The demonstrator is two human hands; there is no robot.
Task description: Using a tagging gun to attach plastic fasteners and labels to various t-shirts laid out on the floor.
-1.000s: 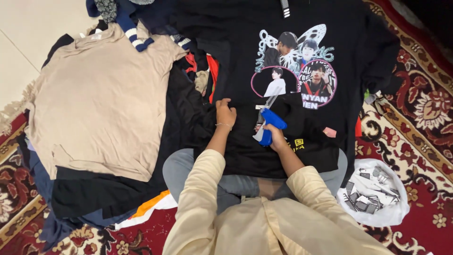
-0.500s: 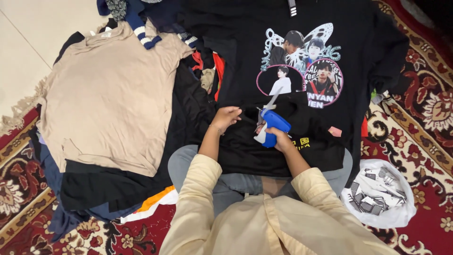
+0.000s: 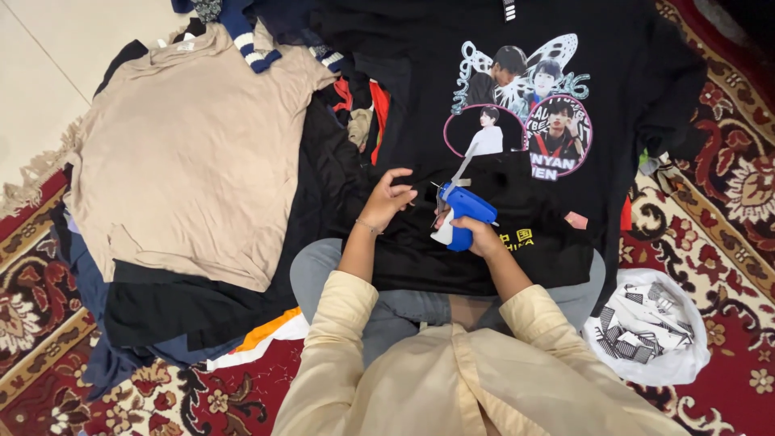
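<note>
1. My right hand [image 3: 478,236] is wrapped tight around a blue tagging gun [image 3: 460,211]; its needle points toward my left hand.
2. My left hand [image 3: 390,196] has its fingers curled in, pinching the fabric of the black printed shirt [image 3: 452,73]; the shirt lies across my lap and stretches out over the patterned red rug [image 3: 731,186].
3. A beige shirt [image 3: 186,153] lies flat to my left on a heap of dark clothes; a white plastic bag [image 3: 650,327] sits by my right knee.
</note>
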